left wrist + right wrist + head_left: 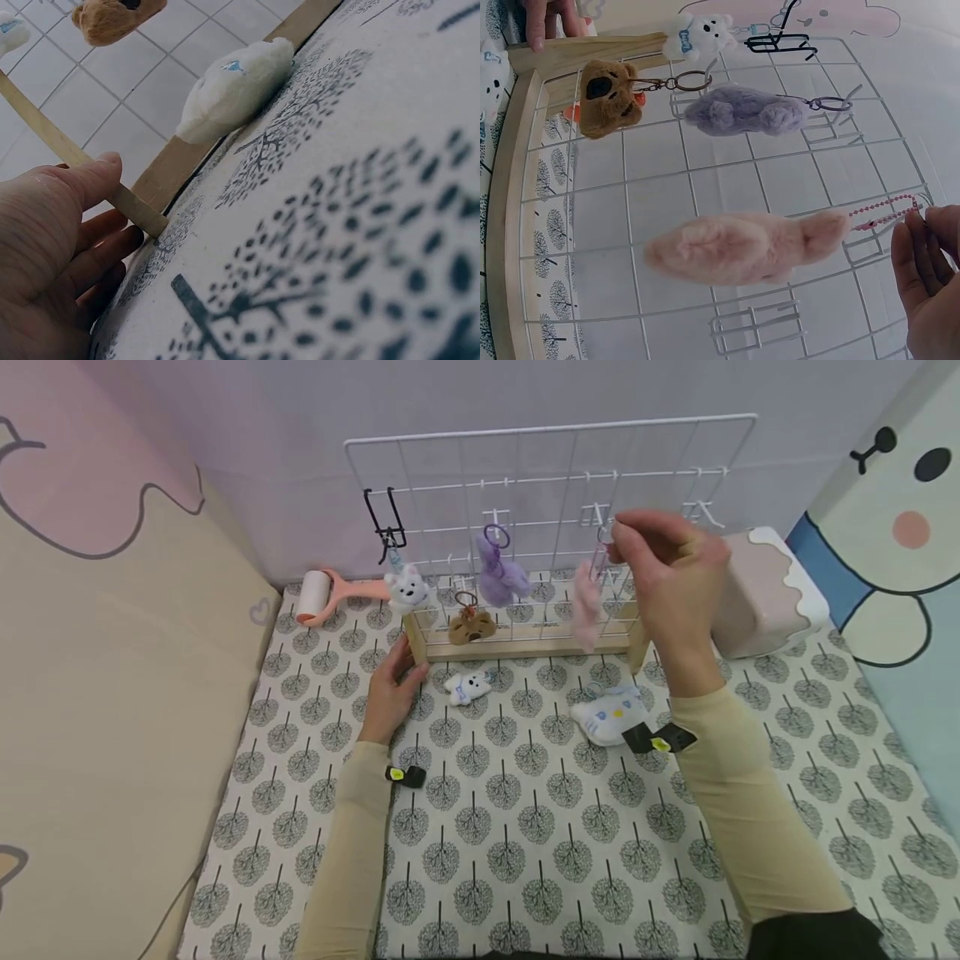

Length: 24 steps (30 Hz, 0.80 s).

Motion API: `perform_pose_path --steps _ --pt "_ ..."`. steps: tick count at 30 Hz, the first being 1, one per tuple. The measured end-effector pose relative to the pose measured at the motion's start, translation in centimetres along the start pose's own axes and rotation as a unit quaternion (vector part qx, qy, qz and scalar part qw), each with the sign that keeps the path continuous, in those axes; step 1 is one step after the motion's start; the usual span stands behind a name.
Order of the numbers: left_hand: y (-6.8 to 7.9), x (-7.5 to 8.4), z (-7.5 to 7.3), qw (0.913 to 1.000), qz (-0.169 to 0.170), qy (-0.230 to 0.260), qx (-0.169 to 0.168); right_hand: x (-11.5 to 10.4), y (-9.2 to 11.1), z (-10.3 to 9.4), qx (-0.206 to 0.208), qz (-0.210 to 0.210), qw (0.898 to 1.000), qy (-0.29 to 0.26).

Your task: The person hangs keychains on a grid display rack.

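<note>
Right hand [678, 578] pinches ring [601, 536] of pink plush [586, 606] before rack [525, 649], left hand [390, 692] grips foot [416, 642] at rack's left end

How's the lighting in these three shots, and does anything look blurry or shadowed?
Head view: soft, fairly even light, no harsh glare; left wrist view: dimmer, the left hand with its fingers partly in shadow, the close-up patterned cloth looking soft; right wrist view: greyish and dim, the pink plush lacking crisp fur detail.

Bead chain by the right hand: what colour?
The bead chain is pink, clearest in the right wrist view.
</note>
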<state>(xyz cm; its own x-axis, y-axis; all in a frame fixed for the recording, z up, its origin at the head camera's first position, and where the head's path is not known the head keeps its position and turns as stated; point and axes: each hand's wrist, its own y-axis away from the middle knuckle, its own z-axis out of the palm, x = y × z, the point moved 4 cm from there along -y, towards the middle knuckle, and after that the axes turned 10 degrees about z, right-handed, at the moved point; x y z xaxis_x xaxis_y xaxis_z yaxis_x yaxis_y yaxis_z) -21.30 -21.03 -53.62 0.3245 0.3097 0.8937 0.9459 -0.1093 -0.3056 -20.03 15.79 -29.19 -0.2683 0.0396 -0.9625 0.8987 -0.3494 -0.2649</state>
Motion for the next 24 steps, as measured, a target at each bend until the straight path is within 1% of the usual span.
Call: perform_pose_path --steps 3,10,13,16,20,24 --pt "-0.1 0.0 0.0 1.0 0.0 0.001 -0.001 0.4 0.0 0.1 0.001 0.004 1.0 0.003" --pt "-0.1 0.0 0.0 1.0 -0.005 0.001 0.0 1.4 0.0 0.4 -0.018 0.008 0.999 -0.042" --pt "-0.1 0.0 -0.1 1.0 -0.004 0.001 0.0 1.6 0.1 0.4 -0.021 0.003 0.999 -0.031" --pt "-0.1 0.0 -0.1 1.0 -0.007 0.006 0.0 2.0 0.3 0.4 -0.02 0.009 1.0 -0.017" --pt "-0.2 -0.1 0.0 0.9998 -0.016 0.012 0.0 2.4 0.5 0.2 -0.017 0.015 1.0 -0.01" --pt "-0.3 -0.1 0.1 0.9995 -0.03 0.013 0.0 2.6 0.9 -0.1 -0.011 0.008 1.0 -0.005"
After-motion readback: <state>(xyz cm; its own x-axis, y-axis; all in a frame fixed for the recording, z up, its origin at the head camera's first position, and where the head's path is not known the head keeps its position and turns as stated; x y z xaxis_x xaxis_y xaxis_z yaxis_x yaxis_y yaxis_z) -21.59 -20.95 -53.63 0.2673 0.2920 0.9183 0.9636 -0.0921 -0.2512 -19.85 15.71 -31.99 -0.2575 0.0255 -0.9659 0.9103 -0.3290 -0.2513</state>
